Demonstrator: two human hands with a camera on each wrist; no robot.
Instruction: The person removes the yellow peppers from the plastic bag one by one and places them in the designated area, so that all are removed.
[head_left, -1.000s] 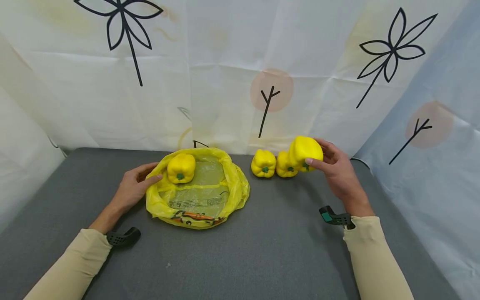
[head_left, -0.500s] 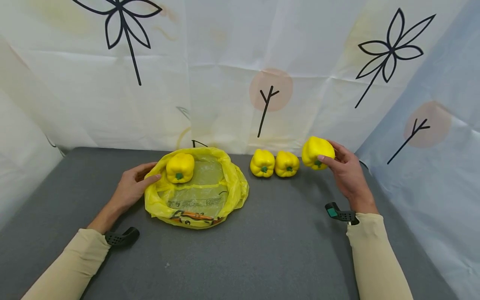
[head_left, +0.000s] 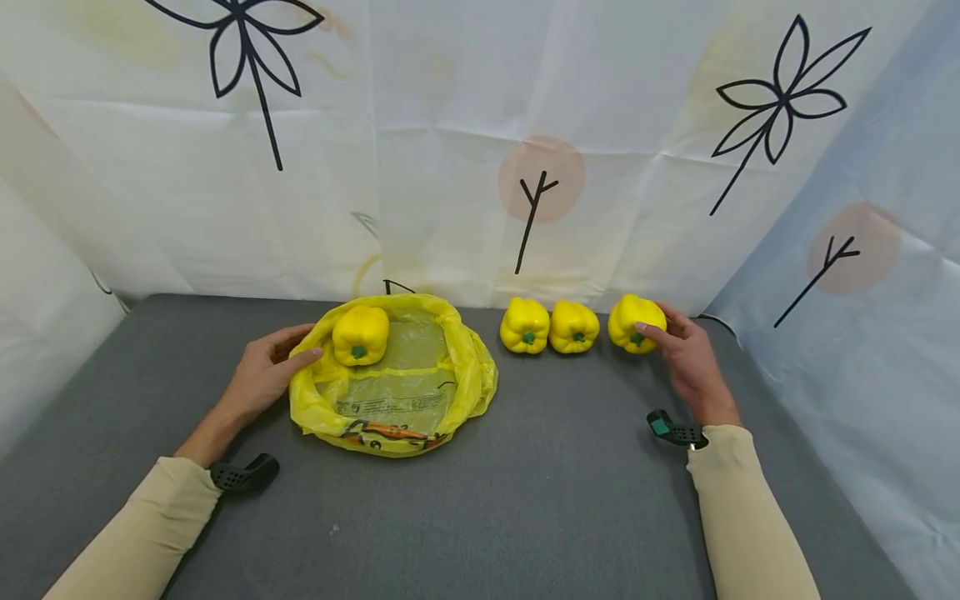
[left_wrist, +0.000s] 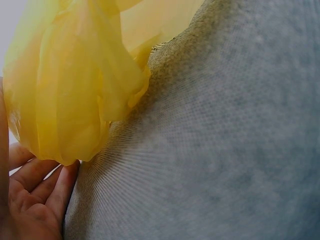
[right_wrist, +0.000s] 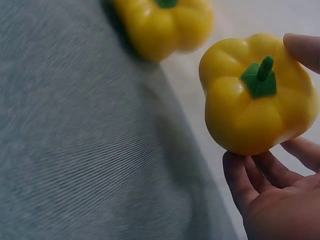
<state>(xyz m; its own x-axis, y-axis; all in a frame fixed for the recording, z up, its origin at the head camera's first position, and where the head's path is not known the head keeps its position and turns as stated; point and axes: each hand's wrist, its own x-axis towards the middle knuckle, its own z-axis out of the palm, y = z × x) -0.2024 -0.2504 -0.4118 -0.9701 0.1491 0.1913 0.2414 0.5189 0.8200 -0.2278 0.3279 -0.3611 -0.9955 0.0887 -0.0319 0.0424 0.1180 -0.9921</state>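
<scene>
At the left of the head view my left hand point(head_left: 258, 379) grips the side of a yellow plastic bag point(head_left: 477, 379), thumb over its rolled rim and fingers outside. In the left wrist view the fingers point(left_wrist: 60, 187) lie against the crumpled bag wall point(left_wrist: 65, 115). Inside the wide-mouthed bag sits one yellow bell pepper point(head_left: 360, 332), green stem toward me. My right hand point(head_left: 693, 367) holds another yellow bell pepper point(head_left: 628, 318) between thumb and fingers, close to the table at the back right. Its green stem point(right_wrist: 262, 77) faces the right wrist camera.
Two more yellow bell peppers, a left one point(head_left: 524, 325) and a right one point(head_left: 573, 327), stand side by side between the bag and my right hand. The grey table point(head_left: 480, 517) ends at a white patterned cloth point(head_left: 442, 192) behind, with more cloth at both sides.
My right hand has carried its pepper rightward, away from overlapping the neighbouring pepper, then lowered it toward the table. The left hand and bag have stayed put.
</scene>
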